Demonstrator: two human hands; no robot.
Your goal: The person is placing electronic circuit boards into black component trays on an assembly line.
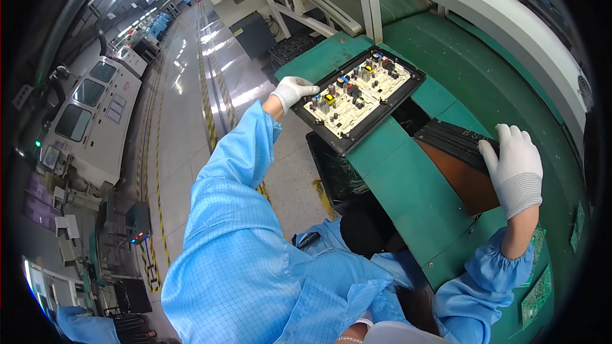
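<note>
My left hand [292, 92], in a white glove, grips the left edge of a black tray [345, 143]. Cream circuit boards [347, 109] with blue, yellow, red and black components lie in this tray, which sits at the far part of a green work surface and overhangs its left edge. At the right, my gloved right hand [515, 162] is closed around the end of a black slab-like fixture [454, 143], thumb on the near side. That fixture appears layered and lies over a brown panel [460, 181]. Its underside and my right fingertips' contact are partly hidden.
The green work surface [408, 185] has a dark opening beside the tray. Green circuit boards [537, 296] lie at the lower right, along a green conveyor belt [554, 172]. A long white machine housing [503, 16] borders the right. Below the tray stands a black bin [328, 175].
</note>
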